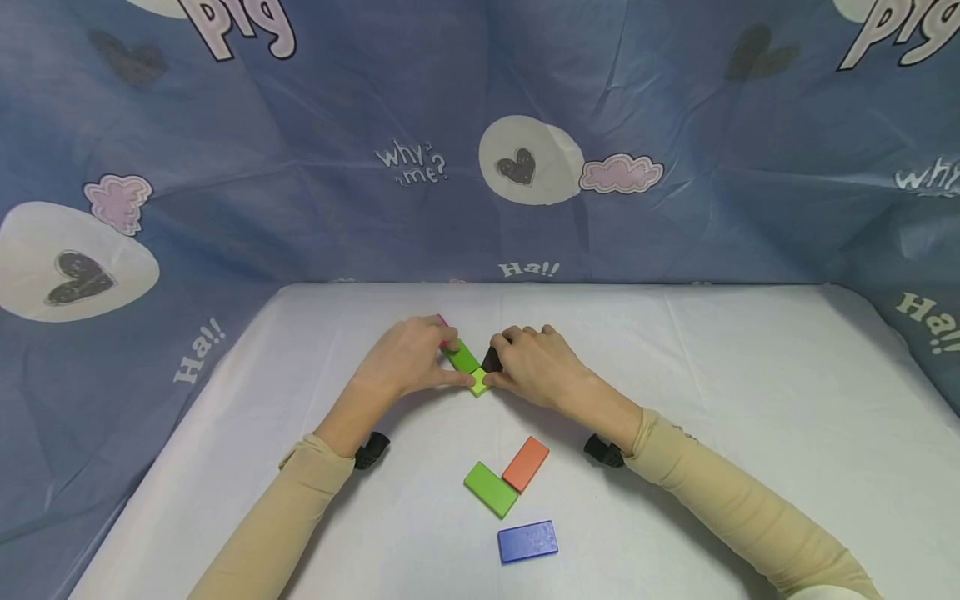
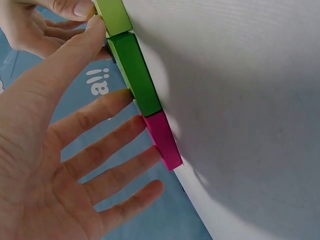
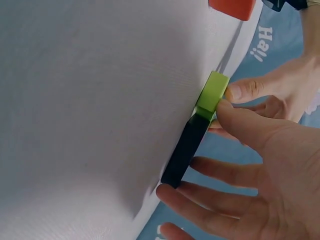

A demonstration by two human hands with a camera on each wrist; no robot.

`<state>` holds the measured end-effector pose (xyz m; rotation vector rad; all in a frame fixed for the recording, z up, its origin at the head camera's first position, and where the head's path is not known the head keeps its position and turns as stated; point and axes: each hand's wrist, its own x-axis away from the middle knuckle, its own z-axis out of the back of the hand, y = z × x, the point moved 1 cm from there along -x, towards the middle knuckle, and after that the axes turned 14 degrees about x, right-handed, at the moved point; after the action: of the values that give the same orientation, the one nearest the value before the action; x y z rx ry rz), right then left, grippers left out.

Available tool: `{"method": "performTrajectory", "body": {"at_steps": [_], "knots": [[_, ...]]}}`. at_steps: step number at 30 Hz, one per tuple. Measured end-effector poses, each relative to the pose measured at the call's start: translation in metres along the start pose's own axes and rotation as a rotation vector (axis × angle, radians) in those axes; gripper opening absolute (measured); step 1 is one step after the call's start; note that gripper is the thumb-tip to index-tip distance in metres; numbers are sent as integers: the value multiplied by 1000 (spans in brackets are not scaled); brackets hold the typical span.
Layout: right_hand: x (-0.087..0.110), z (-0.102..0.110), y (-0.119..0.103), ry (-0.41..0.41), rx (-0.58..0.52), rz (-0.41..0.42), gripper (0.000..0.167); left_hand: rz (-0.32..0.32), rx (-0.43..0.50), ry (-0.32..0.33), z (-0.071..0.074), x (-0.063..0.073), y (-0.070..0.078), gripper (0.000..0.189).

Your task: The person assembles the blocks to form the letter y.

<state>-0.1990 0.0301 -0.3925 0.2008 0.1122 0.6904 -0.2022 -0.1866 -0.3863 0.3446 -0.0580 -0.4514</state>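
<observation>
A lime block forms the near point of a V on the white cloth. From it a green block and then a pink block run back leftward, while a black block runs back rightward. The thumb of my left hand touches the lime block; its extended fingers lie along the green and pink blocks. My right hand has its thumb against the lime block's other side, with fingertips along the black block and at its far end. Much of the black block is hidden in the head view.
Nearer on the white cloth, another green block touches an orange block at a corner. A blue block lies in front of them. A printed blue fabric rises behind the table.
</observation>
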Motion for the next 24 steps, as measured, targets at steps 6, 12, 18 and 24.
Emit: {"method": "performTrajectory", "body": {"at_steps": [6,12,18,24], "knots": [[0,0,0,-32,-9,4,54,-1,-3,1,0,1,1,49],[1,-1,1,-51,-11,-1,65,5,8,-5,1,1,2,49],[0,-1,1,-50,-7,5,66,2,5,-10,1,1,1,52],[-1,0,2,-61,-16,7,61,11,-8,-9,1,0,2,59]]}}
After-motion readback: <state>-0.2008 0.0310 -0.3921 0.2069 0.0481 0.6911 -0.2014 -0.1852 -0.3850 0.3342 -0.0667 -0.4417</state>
